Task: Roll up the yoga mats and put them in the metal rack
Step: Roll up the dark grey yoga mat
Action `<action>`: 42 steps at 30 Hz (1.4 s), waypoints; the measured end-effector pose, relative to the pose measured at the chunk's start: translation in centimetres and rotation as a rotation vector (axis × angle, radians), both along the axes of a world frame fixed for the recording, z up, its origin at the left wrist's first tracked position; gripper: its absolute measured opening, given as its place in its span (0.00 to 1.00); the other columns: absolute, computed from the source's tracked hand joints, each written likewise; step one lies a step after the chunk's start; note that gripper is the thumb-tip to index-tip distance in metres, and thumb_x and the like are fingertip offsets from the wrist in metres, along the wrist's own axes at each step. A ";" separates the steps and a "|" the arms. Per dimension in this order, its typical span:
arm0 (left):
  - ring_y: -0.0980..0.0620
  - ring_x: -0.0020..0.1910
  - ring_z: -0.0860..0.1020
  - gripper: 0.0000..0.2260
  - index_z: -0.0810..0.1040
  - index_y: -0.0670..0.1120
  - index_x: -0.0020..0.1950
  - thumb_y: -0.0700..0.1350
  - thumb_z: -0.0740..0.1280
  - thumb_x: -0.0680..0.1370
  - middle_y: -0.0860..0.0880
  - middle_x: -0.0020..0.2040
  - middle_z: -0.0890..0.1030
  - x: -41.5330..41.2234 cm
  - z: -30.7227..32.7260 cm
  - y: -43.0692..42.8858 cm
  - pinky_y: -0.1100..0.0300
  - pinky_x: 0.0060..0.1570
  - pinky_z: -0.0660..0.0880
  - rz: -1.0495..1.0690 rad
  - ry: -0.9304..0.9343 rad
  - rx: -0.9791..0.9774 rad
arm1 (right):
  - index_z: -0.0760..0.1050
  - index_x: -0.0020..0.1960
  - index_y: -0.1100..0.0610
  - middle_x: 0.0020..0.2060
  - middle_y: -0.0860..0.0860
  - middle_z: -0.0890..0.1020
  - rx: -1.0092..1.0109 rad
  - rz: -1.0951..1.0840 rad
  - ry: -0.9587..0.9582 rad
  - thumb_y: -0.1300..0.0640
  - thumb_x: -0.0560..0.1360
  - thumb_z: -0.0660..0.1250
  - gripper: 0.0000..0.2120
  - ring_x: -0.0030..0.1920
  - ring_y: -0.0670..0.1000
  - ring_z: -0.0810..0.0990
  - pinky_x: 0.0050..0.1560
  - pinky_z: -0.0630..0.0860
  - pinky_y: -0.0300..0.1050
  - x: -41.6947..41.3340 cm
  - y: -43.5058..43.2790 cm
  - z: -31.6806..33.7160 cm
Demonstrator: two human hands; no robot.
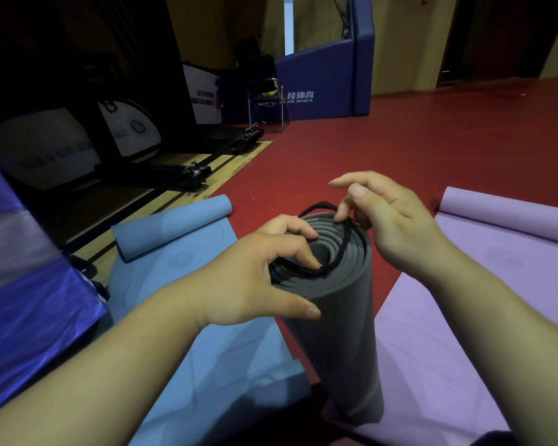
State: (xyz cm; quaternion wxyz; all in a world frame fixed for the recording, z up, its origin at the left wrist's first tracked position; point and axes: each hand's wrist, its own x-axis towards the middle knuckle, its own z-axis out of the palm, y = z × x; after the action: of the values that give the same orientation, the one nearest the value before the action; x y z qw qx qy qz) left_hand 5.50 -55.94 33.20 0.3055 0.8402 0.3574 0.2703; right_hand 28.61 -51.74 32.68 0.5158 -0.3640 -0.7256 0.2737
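Observation:
A rolled grey yoga mat (339,323) stands upright on the red floor between my arms. My left hand (258,272) grips its top rim, fingers curled over the spiral end and thumb on the outer side. A black strap (335,249) lies looped across the top of the roll. My right hand (387,214) pinches that strap at the far rim, index finger lifted. A blue mat (190,284) lies spread out to the left, its far end curled up. A purple mat (484,300) lies spread out to the right, also curled at its far end.
A shiny blue-purple padded cover (23,284) stands at the left edge. Black equipment and white bags (129,130) sit in the dark back left on a wood strip. A blue padded barrier (322,85) with a black chair (264,91) stands further back.

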 end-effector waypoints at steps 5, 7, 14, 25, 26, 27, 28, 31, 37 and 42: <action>0.53 0.70 0.70 0.17 0.82 0.55 0.49 0.48 0.83 0.65 0.55 0.65 0.71 0.2 0.3 -0.3 0.58 0.68 0.68 -0.016 0.017 0.011 | 0.79 0.49 0.48 0.33 0.41 0.78 0.091 -0.077 -0.063 0.50 0.83 0.59 0.10 0.36 0.42 0.74 0.42 0.69 0.42 0.1 0.4 0.6; 0.52 0.70 0.70 0.17 0.82 0.56 0.49 0.48 0.83 0.65 0.55 0.65 0.71 0.3 0.3 -0.5 0.57 0.68 0.68 -0.022 0.028 0.011 | 0.77 0.45 0.48 0.33 0.36 0.77 0.111 -0.100 -0.110 0.49 0.83 0.59 0.11 0.36 0.40 0.75 0.42 0.68 0.40 -0.1 0.5 0.7; 0.54 0.67 0.71 0.22 0.79 0.56 0.53 0.47 0.84 0.64 0.52 0.58 0.73 0.2 0.2 -0.2 0.60 0.68 0.67 0.018 0.046 0.040 | 0.75 0.39 0.51 0.31 0.50 0.75 0.098 -0.170 -0.010 0.39 0.75 0.66 0.16 0.33 0.43 0.70 0.39 0.69 0.45 -0.5 0.8 0.4; 0.50 0.46 0.72 0.23 0.70 0.53 0.41 0.60 0.81 0.62 0.51 0.49 0.70 0.3 -1.1 0.7 0.63 0.44 0.70 0.193 -0.038 0.209 | 0.75 0.38 0.55 0.33 0.59 0.76 0.005 -0.189 0.074 0.42 0.74 0.69 0.17 0.32 0.46 0.70 0.35 0.69 0.50 -0.7 -0.3 -1.0; 0.50 0.46 0.72 0.23 0.69 0.55 0.40 0.61 0.81 0.62 0.51 0.49 0.70 0.4 -1.2 0.7 0.63 0.44 0.70 0.207 -0.044 0.234 | 0.75 0.38 0.55 0.33 0.59 0.76 0.010 -0.205 0.064 0.40 0.74 0.69 0.18 0.31 0.45 0.70 0.36 0.69 0.50 -0.5 -0.2 -1.0; 0.50 0.47 0.72 0.23 0.68 0.55 0.39 0.61 0.81 0.62 0.52 0.49 0.70 0.5 -1.3 0.7 0.62 0.44 0.71 0.227 -0.053 0.246 | 0.76 0.38 0.54 0.32 0.57 0.77 0.014 -0.220 0.050 0.37 0.73 0.68 0.19 0.31 0.45 0.70 0.36 0.69 0.50 -0.4 -0.1 -1.0; 0.50 0.49 0.73 0.24 0.68 0.55 0.38 0.61 0.81 0.62 0.53 0.50 0.71 0.6 -1.4 0.6 0.62 0.45 0.72 0.250 -0.067 0.251 | 0.76 0.38 0.53 0.32 0.56 0.77 0.014 -0.233 0.040 0.36 0.73 0.67 0.20 0.31 0.45 0.71 0.36 0.70 0.50 -0.1 0.0 -1.0; 0.54 0.54 0.73 0.23 0.69 0.51 0.35 0.56 0.82 0.63 0.56 0.53 0.71 0.9 -1.9 0.3 0.69 0.46 0.71 0.323 -0.099 0.282 | 0.77 0.38 0.50 0.29 0.49 0.77 -0.017 -0.235 0.054 0.37 0.75 0.69 0.17 0.30 0.45 0.72 0.35 0.71 0.48 0.4 -0.1 -1.0; 0.53 0.45 0.71 0.26 0.65 0.46 0.32 0.63 0.76 0.65 0.54 0.43 0.69 1.6 -3.2 0.9 0.71 0.42 0.67 0.447 -0.103 0.390 | 0.75 0.37 0.47 0.28 0.41 0.76 -0.050 -0.176 0.050 0.42 0.80 0.64 0.16 0.31 0.42 0.71 0.37 0.69 0.46 0.6 -0.8 -1.0; 0.53 0.39 0.67 0.26 0.65 0.46 0.31 0.66 0.71 0.69 0.57 0.33 0.65 1.5 -3.7 2.0 0.61 0.38 0.63 0.479 -0.047 0.540 | 0.76 0.44 0.56 0.28 0.49 0.74 -0.086 -0.002 0.111 0.47 0.81 0.57 0.16 0.32 0.47 0.71 0.38 0.69 0.41 1.0 -1.1 -1.3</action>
State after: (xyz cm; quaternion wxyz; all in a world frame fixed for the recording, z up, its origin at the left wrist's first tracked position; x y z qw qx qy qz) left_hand 6.98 -53.92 29.45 0.0088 0.7766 0.4528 0.4379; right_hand 29.65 -52.84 31.43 0.5395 -0.3705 -0.6831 0.3240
